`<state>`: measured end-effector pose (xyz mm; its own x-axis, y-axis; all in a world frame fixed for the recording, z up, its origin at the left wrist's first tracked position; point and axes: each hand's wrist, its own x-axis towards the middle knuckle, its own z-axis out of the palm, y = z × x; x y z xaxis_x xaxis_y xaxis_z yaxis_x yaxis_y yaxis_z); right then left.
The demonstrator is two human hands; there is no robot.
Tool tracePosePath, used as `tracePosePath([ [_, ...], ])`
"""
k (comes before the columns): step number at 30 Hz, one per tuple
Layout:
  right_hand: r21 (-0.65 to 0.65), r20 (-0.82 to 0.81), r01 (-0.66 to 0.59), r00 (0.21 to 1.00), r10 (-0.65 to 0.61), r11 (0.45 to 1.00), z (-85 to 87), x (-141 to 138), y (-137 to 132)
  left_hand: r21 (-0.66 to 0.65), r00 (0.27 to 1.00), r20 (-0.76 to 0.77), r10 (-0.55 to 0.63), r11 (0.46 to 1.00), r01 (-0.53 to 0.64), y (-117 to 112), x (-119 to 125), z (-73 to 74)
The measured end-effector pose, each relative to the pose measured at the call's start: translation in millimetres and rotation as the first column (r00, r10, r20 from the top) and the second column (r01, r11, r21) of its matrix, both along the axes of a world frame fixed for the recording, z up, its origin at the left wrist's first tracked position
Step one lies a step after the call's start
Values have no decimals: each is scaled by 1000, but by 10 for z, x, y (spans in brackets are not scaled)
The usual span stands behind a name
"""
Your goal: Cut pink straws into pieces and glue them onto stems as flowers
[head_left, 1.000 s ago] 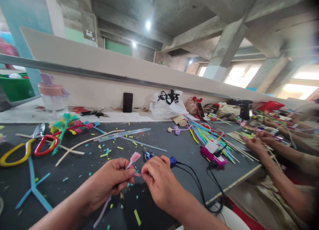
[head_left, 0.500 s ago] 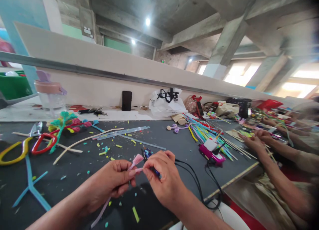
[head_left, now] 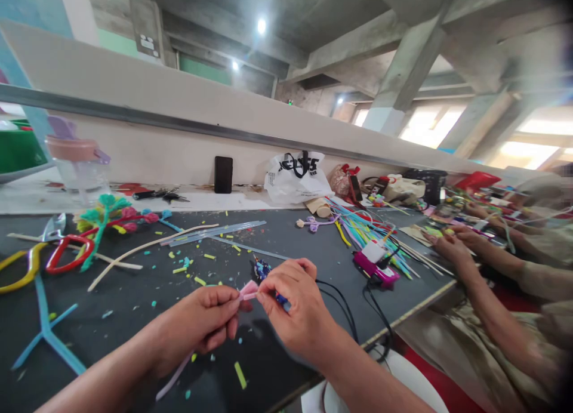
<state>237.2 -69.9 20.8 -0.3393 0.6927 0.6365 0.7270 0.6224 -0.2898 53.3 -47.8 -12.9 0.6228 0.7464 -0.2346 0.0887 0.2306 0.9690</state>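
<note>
My left hand (head_left: pixel 203 320) is closed around a pale pink strip (head_left: pixel 248 291), whose tail hangs out below the fist toward me. My right hand (head_left: pixel 293 305) pinches the pink tip of that strip, with a small blue tool on a black cable tucked in its palm. Both hands meet over the dark table (head_left: pixel 134 317), just in front of a small blue-and-dark trinket (head_left: pixel 260 270).
Colourful strips and scraps litter the table, with scissors (head_left: pixel 42 252), a finished bunch (head_left: pixel 111 216), a bottle (head_left: pixel 76 162), a black phone (head_left: pixel 222 174) and a white bag (head_left: pixel 295 180) behind. A pink device (head_left: pixel 376 270) lies right. Other people's hands (head_left: pixel 452 246) work there.
My right hand has picked up the blue tool and lifted toward the strip's tip. The view has drifted slightly right and both hands have risen a little.
</note>
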Motion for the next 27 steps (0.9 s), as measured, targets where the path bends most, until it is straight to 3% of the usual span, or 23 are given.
tracePosePath([
  [8, 14, 18, 12, 1000, -13, 1000, -46, -3, 16, 30, 999, -42, -6, 1000, 7, -25, 29, 99],
  [19, -79, 79, 5, 997, 2, 997, -47, 28, 14, 81, 993, -116, -12, 996, 21, 9, 11, 43],
  [27, -118, 72, -40, 996, 49, 992, -53, 20, 11, 260, 966, -245, 78, 966, -12, 26, 15, 33],
])
